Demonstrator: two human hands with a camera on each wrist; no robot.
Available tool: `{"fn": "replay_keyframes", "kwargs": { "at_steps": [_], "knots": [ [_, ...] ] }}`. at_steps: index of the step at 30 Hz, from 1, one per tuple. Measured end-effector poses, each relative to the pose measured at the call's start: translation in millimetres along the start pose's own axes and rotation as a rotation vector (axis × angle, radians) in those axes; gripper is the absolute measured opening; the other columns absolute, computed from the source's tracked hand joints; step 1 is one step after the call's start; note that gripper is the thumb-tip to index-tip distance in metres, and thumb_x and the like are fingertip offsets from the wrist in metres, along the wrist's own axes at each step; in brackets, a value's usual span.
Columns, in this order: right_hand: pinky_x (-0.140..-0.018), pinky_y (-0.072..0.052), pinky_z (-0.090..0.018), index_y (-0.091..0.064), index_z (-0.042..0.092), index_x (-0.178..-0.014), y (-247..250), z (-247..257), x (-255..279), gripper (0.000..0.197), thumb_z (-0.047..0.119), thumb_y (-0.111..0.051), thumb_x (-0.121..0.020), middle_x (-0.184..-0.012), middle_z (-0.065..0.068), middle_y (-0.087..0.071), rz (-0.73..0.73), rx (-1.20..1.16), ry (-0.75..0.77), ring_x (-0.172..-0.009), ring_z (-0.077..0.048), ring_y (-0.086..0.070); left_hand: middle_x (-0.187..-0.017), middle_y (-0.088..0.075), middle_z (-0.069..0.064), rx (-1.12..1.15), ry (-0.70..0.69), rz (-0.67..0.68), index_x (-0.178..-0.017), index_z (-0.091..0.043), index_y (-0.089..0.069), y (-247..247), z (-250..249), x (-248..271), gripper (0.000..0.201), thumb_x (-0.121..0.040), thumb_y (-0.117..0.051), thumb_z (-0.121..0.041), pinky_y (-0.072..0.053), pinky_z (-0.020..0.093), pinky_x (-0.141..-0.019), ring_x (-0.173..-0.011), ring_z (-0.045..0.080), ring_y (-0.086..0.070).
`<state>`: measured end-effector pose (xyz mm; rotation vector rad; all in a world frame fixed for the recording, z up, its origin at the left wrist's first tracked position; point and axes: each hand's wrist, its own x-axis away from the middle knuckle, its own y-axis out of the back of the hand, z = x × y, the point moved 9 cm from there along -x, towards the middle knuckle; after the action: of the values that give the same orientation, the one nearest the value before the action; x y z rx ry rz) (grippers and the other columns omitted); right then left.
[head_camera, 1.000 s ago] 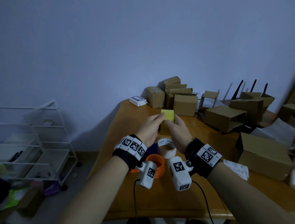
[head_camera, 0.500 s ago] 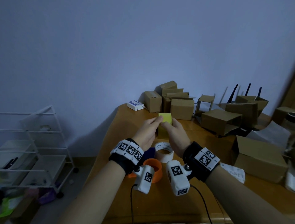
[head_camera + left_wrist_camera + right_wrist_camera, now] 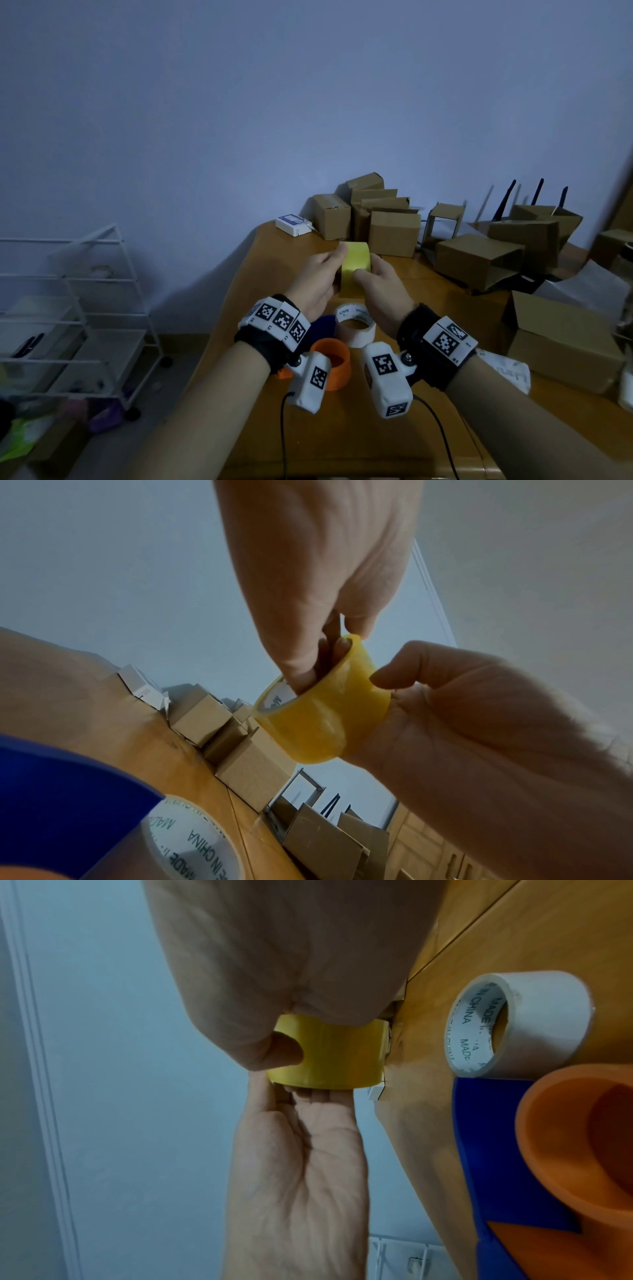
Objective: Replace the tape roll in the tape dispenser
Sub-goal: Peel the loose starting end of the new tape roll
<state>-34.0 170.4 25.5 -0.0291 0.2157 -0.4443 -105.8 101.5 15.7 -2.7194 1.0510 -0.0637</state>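
Note:
A yellow tape roll [image 3: 356, 265] is held above the wooden table [image 3: 274, 267] between both hands. My left hand [image 3: 325, 274] pinches its rim, with fingers [image 3: 308, 669] pushed into the core. My right hand [image 3: 373, 277] grips the other side, thumb [image 3: 394, 674] pressed on the yellow outer face [image 3: 335, 1056]. Below my wrists a white, nearly empty tape roll [image 3: 354, 325] printed "MADE IN CHINA" [image 3: 520, 1023] stands on the table. Beside it lies the blue dispenser [image 3: 496, 1150] with its orange hub [image 3: 334, 363].
Several cardboard boxes [image 3: 394, 233] crowd the back and right of the table, with a larger one [image 3: 561, 346] near my right forearm. A small white device [image 3: 293, 222] sits at the far corner. A white wire rack [image 3: 85, 308] stands on the floor at left.
Both hands keep hold of the yellow roll, which sits a little lower in view. My right thumb has slid further across its outer face.

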Motion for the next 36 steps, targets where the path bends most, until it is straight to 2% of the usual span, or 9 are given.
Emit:
{"fn": "replay_keyframes", "kwargs": {
  "at_steps": [5,9,13,18,22,29,31,34,36],
  "knots": [
    [-0.072,-0.05,-0.033,-0.058,0.0,-0.118,-1.8,-1.5,0.6,0.027,0.006,-0.048,-0.094,-0.099,-0.015,-0.06,0.003,-0.062,-0.023,-0.088,-0.026,-0.057,-0.126,-0.065,0.015,-0.002,0.027,0.001,-0.135,-0.004,-0.054,1.1,3.7,-0.5,0.051,-0.1,-0.049,-0.041,-0.046,0.044,-0.107,-0.117,0.025,-0.063],
    [-0.062,-0.05,-0.021,-0.056,-0.001,-0.118,0.0,0.4,-0.4,0.026,0.001,-0.044,-0.095,-0.094,-0.013,-0.058,-0.013,0.021,-0.005,-0.079,-0.019,-0.056,-0.12,-0.068,0.016,0.024,0.018,-0.006,-0.132,-0.003,-0.056,0.5,2.7,-0.1,0.046,-0.102,-0.047,-0.037,-0.053,0.036,-0.097,-0.11,0.023,-0.066],
    [-0.068,-0.049,-0.029,-0.056,-0.002,-0.118,3.7,-3.2,-0.9,0.028,-0.001,-0.044,-0.093,-0.097,-0.016,-0.058,-0.018,0.007,-0.014,-0.083,-0.024,-0.056,-0.12,-0.068,0.016,0.029,0.006,-0.002,-0.131,-0.002,-0.057,-0.5,4.5,-1.8,0.045,-0.102,-0.048,-0.036,-0.054,0.035,-0.095,-0.111,0.024,-0.066],
    [-0.073,-0.049,-0.032,-0.058,-0.001,-0.118,6.9,-4.5,0.0,0.029,0.001,-0.045,-0.092,-0.097,-0.015,-0.06,-0.021,-0.025,-0.023,-0.086,-0.026,-0.056,-0.12,-0.069,0.018,0.06,0.023,0.017,-0.13,-0.002,-0.058,-3.4,8.9,-3.7,0.044,-0.101,-0.049,-0.035,-0.055,0.036,-0.093,-0.111,0.026,-0.067],
    [-0.069,-0.049,-0.032,-0.06,-0.003,-0.114,7.4,-3.4,-0.2,0.028,0.005,-0.045,-0.092,-0.092,-0.014,-0.06,-0.033,-0.061,-0.033,-0.083,-0.025,-0.057,-0.117,-0.07,0.017,0.067,0.017,0.021,-0.129,-0.002,-0.058,-5.3,7.4,-4.4,0.044,-0.102,-0.049,-0.035,-0.056,0.037,-0.093,-0.108,0.025,-0.068],
    [-0.07,-0.049,-0.03,-0.058,-0.003,-0.119,6.9,-3.5,1.7,0.031,-0.001,-0.042,-0.092,-0.098,-0.018,-0.059,-0.049,-0.009,-0.021,-0.086,-0.026,-0.056,-0.12,-0.069,0.018,0.072,0.019,0.013,-0.129,-0.002,-0.058,-3.2,9.9,-3.7,0.044,-0.101,-0.049,-0.035,-0.055,0.037,-0.094,-0.113,0.027,-0.066],
    [-0.067,-0.048,-0.028,-0.059,-0.004,-0.115,8.2,-3.1,3.4,0.029,0.0,-0.042,-0.092,-0.093,-0.015,-0.06,-0.042,-0.033,-0.02,-0.083,-0.024,-0.057,-0.118,-0.069,0.018,0.08,0.021,0.023,-0.128,-0.003,-0.059,-4.1,9.5,-3.1,0.042,-0.102,-0.049,-0.034,-0.056,0.036,-0.092,-0.11,0.026,-0.067],
    [-0.059,-0.046,-0.023,-0.06,0.0,-0.096,10.3,0.7,4.9,0.02,0.006,-0.041,-0.093,-0.077,-0.006,-0.056,-0.053,-0.066,-0.015,-0.07,-0.015,-0.054,-0.115,-0.071,0.017,0.077,0.021,0.036,-0.123,-0.004,-0.062,-6.8,8.1,-3.2,0.038,-0.102,-0.048,-0.033,-0.056,0.038,-0.093,-0.105,0.024,-0.068],
    [-0.065,-0.048,-0.028,-0.063,0.001,-0.098,11.1,-0.2,3.4,0.024,0.006,-0.041,-0.094,-0.08,-0.008,-0.059,-0.07,-0.08,-0.022,-0.074,-0.018,-0.057,-0.115,-0.071,0.017,0.08,0.022,0.035,-0.122,-0.005,-0.063,-7.7,7.4,-3.0,0.037,-0.103,-0.048,-0.033,-0.056,0.037,-0.09,-0.103,0.023,-0.069]
  ]
}}
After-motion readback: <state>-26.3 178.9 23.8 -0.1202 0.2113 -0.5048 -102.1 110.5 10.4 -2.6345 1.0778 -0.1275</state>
